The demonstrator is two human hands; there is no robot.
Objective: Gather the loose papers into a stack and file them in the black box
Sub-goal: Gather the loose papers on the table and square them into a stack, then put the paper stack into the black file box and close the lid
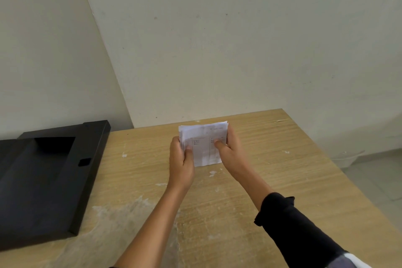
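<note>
Two hands' fingers clasping paper stack (203, 143) above table (272, 159), black box (43, 180) left.

Soft even daylight, faint shadows, slight blur, wide-angle edge bending.

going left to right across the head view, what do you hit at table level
black box → left hand → stack of papers → right hand → bare wooden table, running to its right edge
</note>
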